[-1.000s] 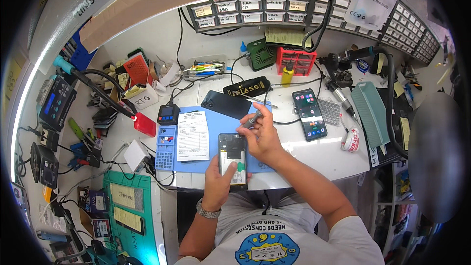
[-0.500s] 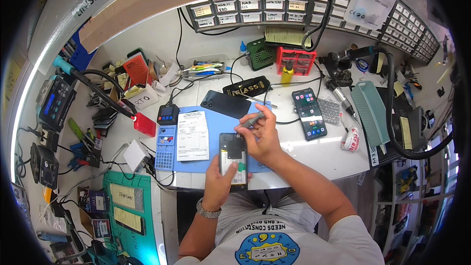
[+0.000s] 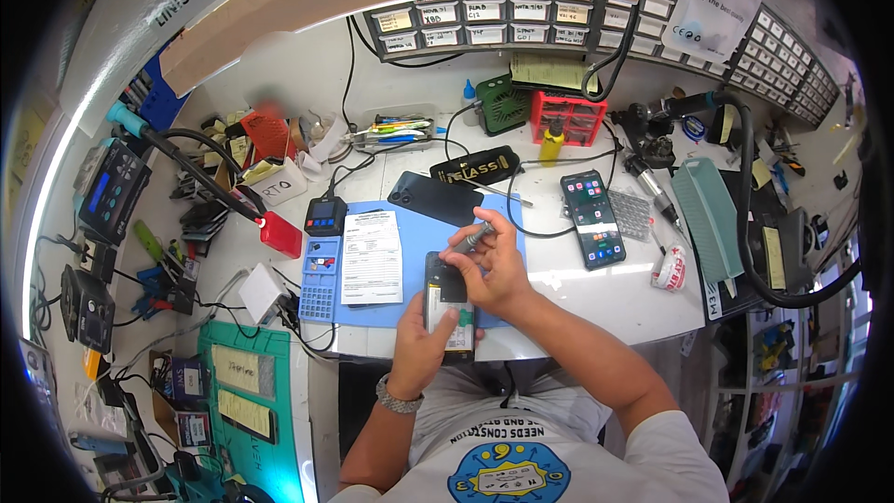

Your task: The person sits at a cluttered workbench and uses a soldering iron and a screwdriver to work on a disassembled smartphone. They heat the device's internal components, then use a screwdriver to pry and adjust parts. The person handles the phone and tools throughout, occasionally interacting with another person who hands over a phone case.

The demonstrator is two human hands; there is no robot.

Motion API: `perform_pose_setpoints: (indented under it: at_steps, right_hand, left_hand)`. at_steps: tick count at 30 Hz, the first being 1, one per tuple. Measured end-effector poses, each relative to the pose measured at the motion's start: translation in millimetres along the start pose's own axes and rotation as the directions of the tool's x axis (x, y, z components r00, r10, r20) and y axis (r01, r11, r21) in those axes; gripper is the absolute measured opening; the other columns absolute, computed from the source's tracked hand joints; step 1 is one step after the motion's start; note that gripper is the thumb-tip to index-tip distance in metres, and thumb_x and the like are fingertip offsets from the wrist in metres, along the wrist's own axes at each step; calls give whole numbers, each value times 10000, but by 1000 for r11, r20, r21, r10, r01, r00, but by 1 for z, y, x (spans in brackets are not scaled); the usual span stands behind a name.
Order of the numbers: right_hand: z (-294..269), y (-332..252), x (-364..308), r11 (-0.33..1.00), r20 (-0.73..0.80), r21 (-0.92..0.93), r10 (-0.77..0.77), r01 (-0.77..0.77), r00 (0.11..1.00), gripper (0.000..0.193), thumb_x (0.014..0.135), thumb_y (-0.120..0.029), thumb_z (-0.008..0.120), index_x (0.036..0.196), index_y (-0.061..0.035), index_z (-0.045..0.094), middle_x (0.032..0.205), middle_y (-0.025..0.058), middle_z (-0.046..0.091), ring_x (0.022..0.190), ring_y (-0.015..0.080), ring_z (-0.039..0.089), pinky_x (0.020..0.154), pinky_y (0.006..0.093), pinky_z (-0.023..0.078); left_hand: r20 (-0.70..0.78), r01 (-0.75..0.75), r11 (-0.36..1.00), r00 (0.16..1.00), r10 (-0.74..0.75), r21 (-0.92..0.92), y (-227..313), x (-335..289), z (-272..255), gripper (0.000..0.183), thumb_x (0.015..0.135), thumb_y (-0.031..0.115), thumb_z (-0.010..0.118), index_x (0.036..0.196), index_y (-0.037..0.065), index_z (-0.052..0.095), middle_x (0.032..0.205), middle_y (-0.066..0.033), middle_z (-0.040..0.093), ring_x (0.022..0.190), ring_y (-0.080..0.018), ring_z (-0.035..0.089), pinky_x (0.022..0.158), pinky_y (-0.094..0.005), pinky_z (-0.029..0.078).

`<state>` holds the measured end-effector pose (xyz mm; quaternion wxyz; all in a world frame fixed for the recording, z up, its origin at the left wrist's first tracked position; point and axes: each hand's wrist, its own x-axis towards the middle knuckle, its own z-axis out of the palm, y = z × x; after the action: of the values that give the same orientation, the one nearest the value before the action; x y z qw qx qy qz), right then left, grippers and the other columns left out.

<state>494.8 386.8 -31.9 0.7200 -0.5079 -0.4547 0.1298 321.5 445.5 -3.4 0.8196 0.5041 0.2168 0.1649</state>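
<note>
An opened phone (image 3: 435, 302), with its pale battery and dark upper part exposed, is held upright at the table's front edge. My left hand (image 3: 418, 343) is closed round its lower left side, the thumb lying over the battery. In my right hand (image 3: 500, 272) is a grey-handled screwdriver (image 3: 476, 238), pinched between the fingers and slanting down toward the phone's top end. The driver's tip is too small to make out, so contact with the phone cannot be told. Beyond the hands, a dark phone back cover (image 3: 430, 196) lies on the blue mat (image 3: 410, 261).
Left of the phone lie a printed form (image 3: 372, 261) and a blue parts tray (image 3: 318, 293). To the right, a lit smartphone (image 3: 592, 219) rests on the white table. Behind stand a red drawer box (image 3: 583, 116) and a yellow bottle (image 3: 551, 144). A black cable arm (image 3: 745, 196) hangs at right.
My right hand has brought the screwdriver slightly down and left, now covering more of the phone's upper part. My left hand keeps its hold. The whole view has shifted a little.
</note>
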Motion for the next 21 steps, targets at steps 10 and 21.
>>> perform_pose_setpoints:
  at_steps: [10,21]
  right_hand:
    - [6,2,0,998,-143,-59,26,-35,989,756,1003,110,670,1616,-30,251,1228,180,628,1049,215,700,942,317,590]
    - [-6,4,-2,949,-57,-248,-216,196,975,749,989,98,709,1622,-58,341,1198,129,616,986,165,670,897,280,560]
  left_hand:
    - [19,-73,997,997,72,25,-4,-6,-9,428,1096,81,638,1488,-2,488,1118,-87,687,854,-159,754,724,-313,638]
    - [114,-42,997,992,49,-63,-14,-3,-9,413,1091,84,643,1464,-7,492,1030,-82,689,821,-152,750,703,-326,640]
